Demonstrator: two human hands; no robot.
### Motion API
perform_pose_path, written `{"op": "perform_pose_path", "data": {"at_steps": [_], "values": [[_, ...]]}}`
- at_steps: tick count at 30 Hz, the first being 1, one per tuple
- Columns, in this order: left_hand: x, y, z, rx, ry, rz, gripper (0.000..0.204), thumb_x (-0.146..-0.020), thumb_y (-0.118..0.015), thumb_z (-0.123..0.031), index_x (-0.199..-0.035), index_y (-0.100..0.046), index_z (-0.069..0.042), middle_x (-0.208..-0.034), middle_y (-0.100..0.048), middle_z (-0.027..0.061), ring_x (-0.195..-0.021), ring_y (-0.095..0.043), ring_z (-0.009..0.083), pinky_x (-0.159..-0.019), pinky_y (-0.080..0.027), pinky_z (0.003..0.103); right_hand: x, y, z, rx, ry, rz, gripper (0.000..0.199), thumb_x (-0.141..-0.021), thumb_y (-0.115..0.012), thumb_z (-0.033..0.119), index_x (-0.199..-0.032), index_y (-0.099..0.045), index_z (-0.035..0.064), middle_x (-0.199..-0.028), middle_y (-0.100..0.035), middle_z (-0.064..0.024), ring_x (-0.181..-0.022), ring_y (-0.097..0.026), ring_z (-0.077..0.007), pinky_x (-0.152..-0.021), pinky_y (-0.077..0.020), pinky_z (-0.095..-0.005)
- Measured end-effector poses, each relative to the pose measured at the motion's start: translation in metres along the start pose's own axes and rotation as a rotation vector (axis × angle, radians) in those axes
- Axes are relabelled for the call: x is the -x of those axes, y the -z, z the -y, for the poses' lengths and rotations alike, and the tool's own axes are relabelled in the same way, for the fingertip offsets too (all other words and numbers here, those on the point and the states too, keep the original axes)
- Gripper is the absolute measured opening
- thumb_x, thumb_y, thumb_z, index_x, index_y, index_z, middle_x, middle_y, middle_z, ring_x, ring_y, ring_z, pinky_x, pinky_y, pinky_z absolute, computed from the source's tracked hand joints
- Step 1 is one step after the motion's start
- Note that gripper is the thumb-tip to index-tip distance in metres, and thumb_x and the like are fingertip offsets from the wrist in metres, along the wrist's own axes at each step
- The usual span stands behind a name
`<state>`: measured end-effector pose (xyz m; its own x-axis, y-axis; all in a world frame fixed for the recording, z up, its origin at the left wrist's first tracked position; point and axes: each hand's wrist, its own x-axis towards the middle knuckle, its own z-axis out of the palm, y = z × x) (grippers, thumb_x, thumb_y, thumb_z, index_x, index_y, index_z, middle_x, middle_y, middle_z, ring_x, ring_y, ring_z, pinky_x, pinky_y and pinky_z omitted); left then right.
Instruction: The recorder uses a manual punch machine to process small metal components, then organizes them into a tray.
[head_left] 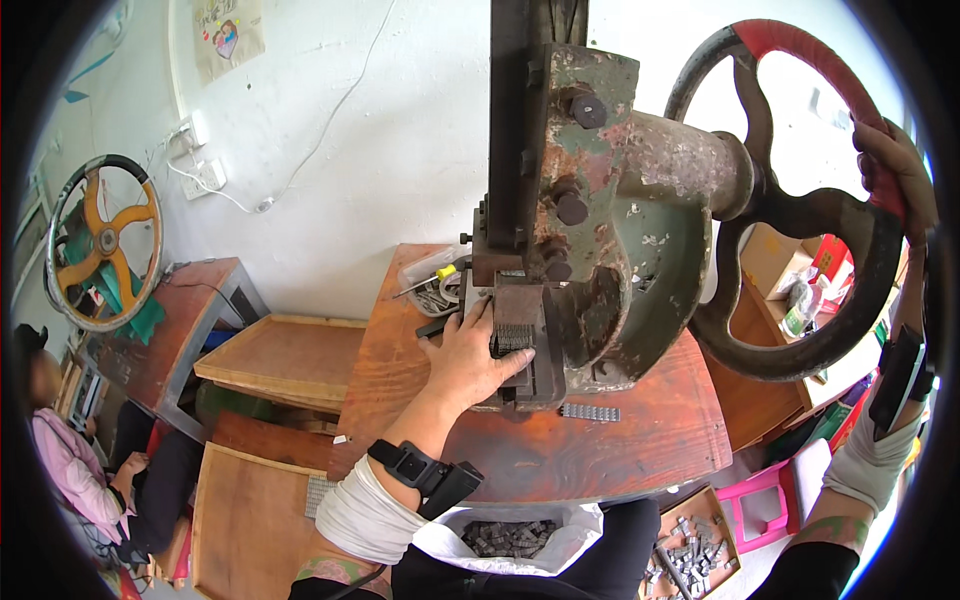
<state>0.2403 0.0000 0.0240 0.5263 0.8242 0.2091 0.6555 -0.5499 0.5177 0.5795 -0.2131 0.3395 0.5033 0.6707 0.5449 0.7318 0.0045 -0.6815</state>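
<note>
My left hand (pixel 468 352) reaches to the base of a worn green hand press (pixel 590 180). Its thumb and fingers close around a dark ridged metal piece (pixel 512 340), directly below the press's ram (pixel 520 297); the fingers partly hide it. My right hand (pixel 900 180) is wrapped around the red-taped part of the press's large handwheel (pixel 868 265), at the far right. A short grey metal strip with rows of bumps (pixel 590 411) lies on the wooden table (pixel 630 455) in front of the press.
A plastic box (pixel 415 268) with a yellow-handled screwdriver (pixel 447 271) stands behind my left hand. At my lap, a white bag (pixel 580 545) holds grey metal pieces. Wooden trays (pixel 235 525) lie left; a pink stool (pixel 765 505) stands right. Another person (pixel 80 460) sits left, near a second handwheel (pixel 105 240).
</note>
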Motion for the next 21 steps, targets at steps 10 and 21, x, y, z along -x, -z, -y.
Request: {"op": "perform_pose_path", "data": {"at_steps": [10,21], "values": [[-0.016,-0.010,0.020,0.333,-0.327,0.082,0.081,-0.079,-0.065,-0.047,-0.142,-0.034,-0.007,-0.146,-0.030,0.0174,-0.131,-0.033,0.0356,-0.105,-0.025,0.056,0.022,0.013,0.024,0.035,0.031,-0.060,0.039,-0.082,-0.069,0.029,-0.106,-0.051,0.0039,-0.071,-0.048,0.0047,-0.056,-0.046,-0.0008,-0.049,-0.0401,-0.0155],[-0.009,-0.003,0.023,0.646,-0.263,-0.002,0.044,-0.090,-0.043,-0.004,-0.134,-0.046,-0.003,-0.144,-0.038,0.0121,-0.129,-0.039,0.0258,-0.107,-0.030,0.033,0.006,-0.007,0.002,-0.022,0.038,-0.051,0.036,-0.080,-0.068,0.030,-0.100,-0.052,0.0041,-0.069,-0.049,0.0040,-0.057,-0.048,-0.0028,-0.050,-0.0401,-0.0174]]}}
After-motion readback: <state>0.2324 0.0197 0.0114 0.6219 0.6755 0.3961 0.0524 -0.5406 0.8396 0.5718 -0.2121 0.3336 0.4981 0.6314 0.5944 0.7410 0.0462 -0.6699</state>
